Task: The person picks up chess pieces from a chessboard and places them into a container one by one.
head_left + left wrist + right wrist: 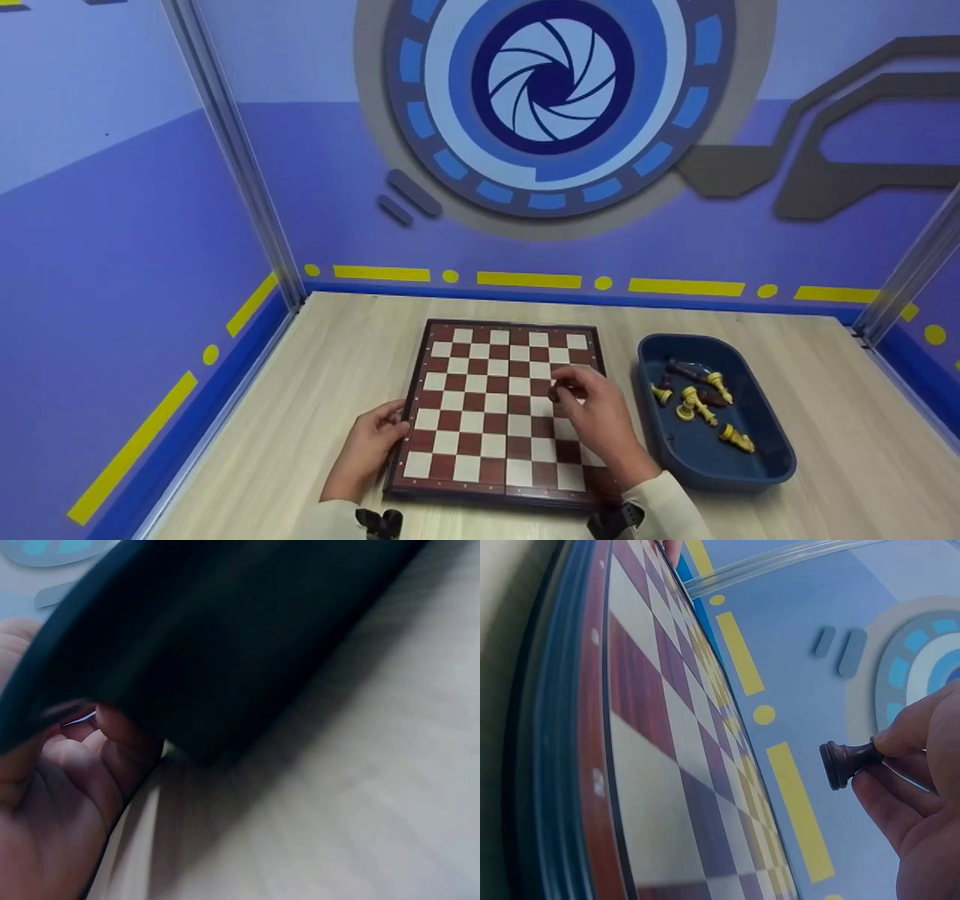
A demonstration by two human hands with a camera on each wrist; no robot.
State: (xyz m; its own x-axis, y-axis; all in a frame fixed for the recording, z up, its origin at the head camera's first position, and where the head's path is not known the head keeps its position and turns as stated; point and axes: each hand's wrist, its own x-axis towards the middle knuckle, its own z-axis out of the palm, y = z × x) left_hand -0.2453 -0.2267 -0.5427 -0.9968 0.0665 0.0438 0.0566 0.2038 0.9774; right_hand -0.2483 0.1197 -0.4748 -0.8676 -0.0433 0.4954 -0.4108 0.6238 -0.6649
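Note:
A brown-and-cream chessboard [495, 397] lies flat on the table, with no pieces standing on the squares that show. My left hand [371, 442] grips its left edge; the left wrist view has the fingers [120, 731] curled at the board's dark side [225, 652]. Over the right half of the board, my right hand [600, 412] pinches a dark chess piece [847, 762] between thumb and fingertips. That piece is tilted, its round base pointing away from the fingers and its top hidden by them. In the right wrist view it appears apart from the board.
Right of the board stands a dark blue tub [776, 461] holding several yellow chess pieces [697, 405] and some dark ones [686, 368]. Pale wood tabletop [337, 352] surrounds both. Blue-purple panels [315, 187] with metal corner posts [232, 142] wall in the back and sides.

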